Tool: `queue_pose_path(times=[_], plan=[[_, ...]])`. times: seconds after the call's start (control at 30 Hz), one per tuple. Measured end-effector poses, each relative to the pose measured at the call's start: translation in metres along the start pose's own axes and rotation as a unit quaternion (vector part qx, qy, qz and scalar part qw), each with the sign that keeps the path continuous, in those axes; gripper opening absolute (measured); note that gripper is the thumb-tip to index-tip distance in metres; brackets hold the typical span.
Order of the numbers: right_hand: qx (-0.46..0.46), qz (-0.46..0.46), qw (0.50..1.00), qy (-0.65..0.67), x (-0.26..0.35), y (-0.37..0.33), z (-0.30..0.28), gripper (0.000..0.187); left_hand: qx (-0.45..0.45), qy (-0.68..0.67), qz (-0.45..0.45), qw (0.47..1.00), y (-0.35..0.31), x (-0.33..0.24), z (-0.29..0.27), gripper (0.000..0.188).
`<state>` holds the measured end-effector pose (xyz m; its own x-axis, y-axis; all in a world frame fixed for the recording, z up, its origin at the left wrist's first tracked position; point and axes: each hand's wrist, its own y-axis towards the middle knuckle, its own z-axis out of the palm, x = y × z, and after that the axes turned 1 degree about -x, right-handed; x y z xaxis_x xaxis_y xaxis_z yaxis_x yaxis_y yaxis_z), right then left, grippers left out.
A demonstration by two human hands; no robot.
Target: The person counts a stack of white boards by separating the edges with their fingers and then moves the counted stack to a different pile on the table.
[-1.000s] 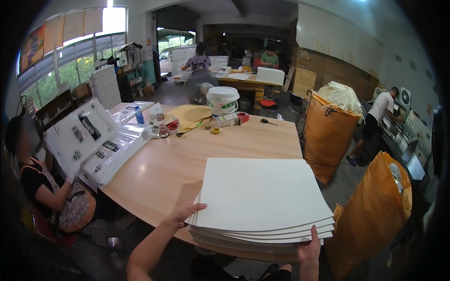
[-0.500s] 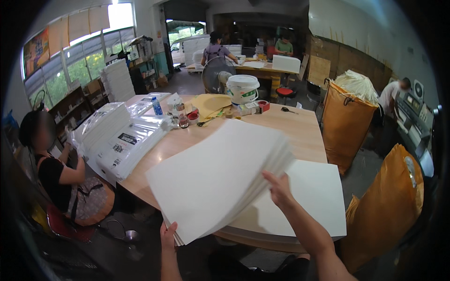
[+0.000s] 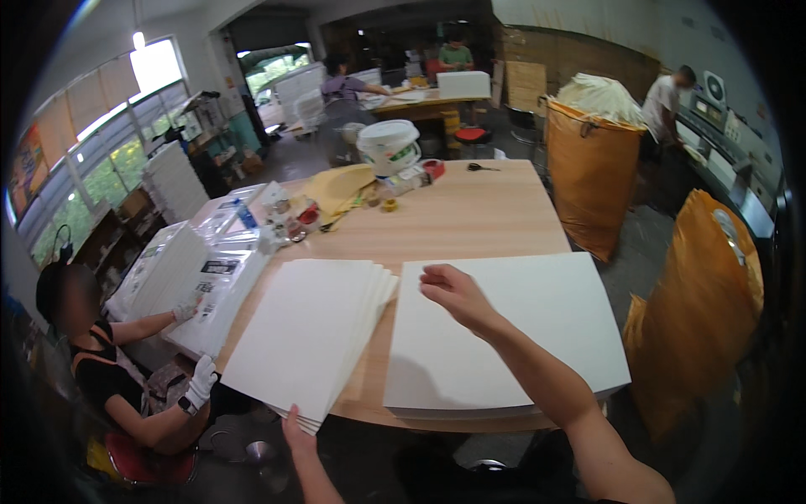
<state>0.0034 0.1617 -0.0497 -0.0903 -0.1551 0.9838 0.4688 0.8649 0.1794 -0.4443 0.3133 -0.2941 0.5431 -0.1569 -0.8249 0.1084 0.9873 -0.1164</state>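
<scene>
A fanned stack of white sheets [image 3: 302,328] lies on the left part of the table, its layers slightly offset along the right edge. My left hand [image 3: 297,430] grips this stack by its near corner, fingers partly hidden beneath it. Over the neighbouring, neater pile of white sheets [image 3: 520,336], my right hand [image 3: 457,296] hovers with nothing in it, fingers extended to the left. A strip of bare wood separates the two stacks. The right pile's near edge shows many layers and lies along the table's front edge.
At left a co-worker's gloved hand [image 3: 201,382] is close to the fanned stack, beside clear plastic-wrapped packs [image 3: 220,281]. Farther back stand a white bucket [image 3: 389,149], scissors [image 3: 483,167], tape rolls and yellow paper [image 3: 340,185]. Large orange sacks [image 3: 592,181] flank the table's right side.
The fanned stack has come down onto the table, left of the other pile. My right hand has let go of it. The seated co-worker's gloved hands have moved. The view has shifted.
</scene>
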Motion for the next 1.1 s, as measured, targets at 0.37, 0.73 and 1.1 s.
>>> queue_pose_path(times=[0.37, 0.73, 1.1], plan=[[-0.48, 0.061, 0.851, -0.206, -0.054, -0.351, -0.248, 0.027, -0.139, 0.338, 0.351, 0.862, -0.078, 0.004, 0.129, 0.031], [-0.351, 0.136, 0.833, -0.406, -0.033, -0.362, -0.244, 0.046, 0.675, 0.372, 0.246, 0.587, -0.27, 0.118, 0.457, 0.025], [-0.382, 0.04, 0.916, -0.117, 0.0, -0.292, -0.228, 0.037, 0.698, 0.305, 0.232, 0.605, -0.265, 0.128, 0.45, 0.037]])
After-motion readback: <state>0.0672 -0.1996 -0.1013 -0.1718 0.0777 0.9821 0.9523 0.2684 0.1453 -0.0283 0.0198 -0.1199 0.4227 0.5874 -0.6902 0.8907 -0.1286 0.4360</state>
